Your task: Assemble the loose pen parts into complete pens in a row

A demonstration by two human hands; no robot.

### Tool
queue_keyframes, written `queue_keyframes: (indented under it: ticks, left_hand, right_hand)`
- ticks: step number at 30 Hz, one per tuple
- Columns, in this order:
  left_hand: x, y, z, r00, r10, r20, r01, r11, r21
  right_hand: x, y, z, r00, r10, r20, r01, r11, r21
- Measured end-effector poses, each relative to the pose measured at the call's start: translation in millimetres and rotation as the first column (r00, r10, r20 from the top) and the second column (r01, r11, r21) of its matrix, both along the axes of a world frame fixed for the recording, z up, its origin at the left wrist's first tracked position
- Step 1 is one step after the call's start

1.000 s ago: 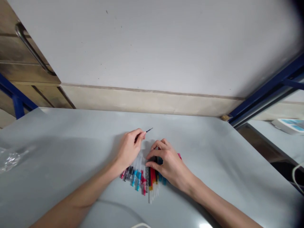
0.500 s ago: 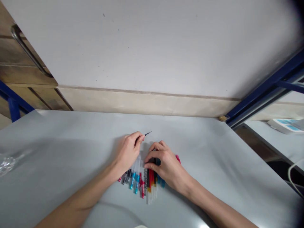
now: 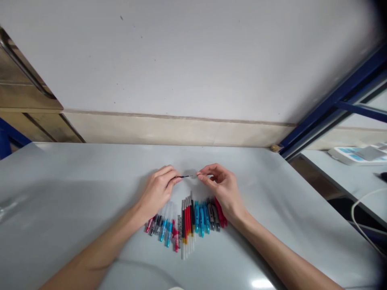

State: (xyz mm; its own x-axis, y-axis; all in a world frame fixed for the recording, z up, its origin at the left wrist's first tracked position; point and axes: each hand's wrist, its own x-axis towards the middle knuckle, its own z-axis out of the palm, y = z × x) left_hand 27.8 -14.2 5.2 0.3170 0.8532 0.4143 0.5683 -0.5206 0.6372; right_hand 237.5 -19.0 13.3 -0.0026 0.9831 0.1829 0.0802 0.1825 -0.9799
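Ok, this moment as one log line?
left hand: pinches dark pen refill; right hand: near refill tip, contents unclear; table: red and black refills, blue pen barrels

From my head, above and behind my left hand [image 3: 157, 187] and right hand [image 3: 224, 189], one camera faces forward and down, taking in table [image 3: 99, 169] and wall [image 3: 187, 60] beyond.

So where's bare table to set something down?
Beyond the left hand and right hand, up to the wall; from the right hand to the right edge of the table; and left of the left hand, short of the blurry plastic. Crowded: between the wrists, with clear tubes, refills and coloured barrels.
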Motion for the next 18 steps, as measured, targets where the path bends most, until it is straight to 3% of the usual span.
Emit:
queue_keyframes:
  ticks: [18]
  left_hand:
    - [-0.2,-0.2,-1.5,0.999,-0.024,-0.038,0.025,1.0,0.016]
  right_hand:
    - [-2.8,0.1,-0.6,0.99,-0.026,0.138,0.026,1.0,0.001]
